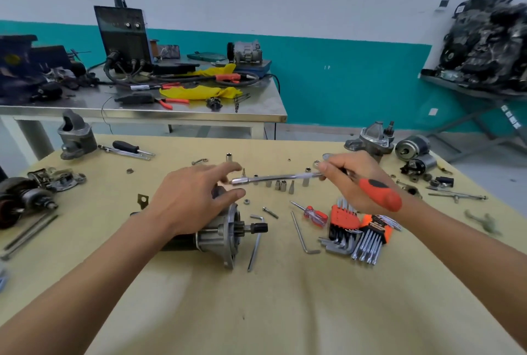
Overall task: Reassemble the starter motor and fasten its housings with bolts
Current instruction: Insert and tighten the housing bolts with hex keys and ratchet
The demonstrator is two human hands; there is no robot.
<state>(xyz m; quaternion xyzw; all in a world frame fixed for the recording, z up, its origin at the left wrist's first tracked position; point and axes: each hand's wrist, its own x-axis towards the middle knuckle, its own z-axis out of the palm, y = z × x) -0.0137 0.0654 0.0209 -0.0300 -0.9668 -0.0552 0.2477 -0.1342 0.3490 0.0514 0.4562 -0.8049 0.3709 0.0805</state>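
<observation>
- The starter motor (225,236) is lying on its side on the yellow table (285,297), right in front of the person. Its black gear end is pointing to the right.
- The left hand (194,198) is reaching over the back part of the starter motor, palm down. Its fingers are straight and spread, and the thumb and first finger are making a wide gap. It is gripping nothing.
- The right hand (350,180) is hanging in the air, up and to the right of the starter motor. Its fingers are curling round a driver (285,176) and holding it tight.
- The driver's orange and black handle is sticking out past the right wrist. Its shiny rod is pointing left, and the tip is sitting in the left hand's gap, just above the starter motor. It is too blurry to tell if the tip is touching a finger.
- Some little sockets (279,184) are standing in a row behind the starter motor, under the rod.
- A nut (247,201) and a bolt (270,212) are lying just right of the starter motor.
- A hex key set (345,220) is lying well to the right of the starter motor.
</observation>
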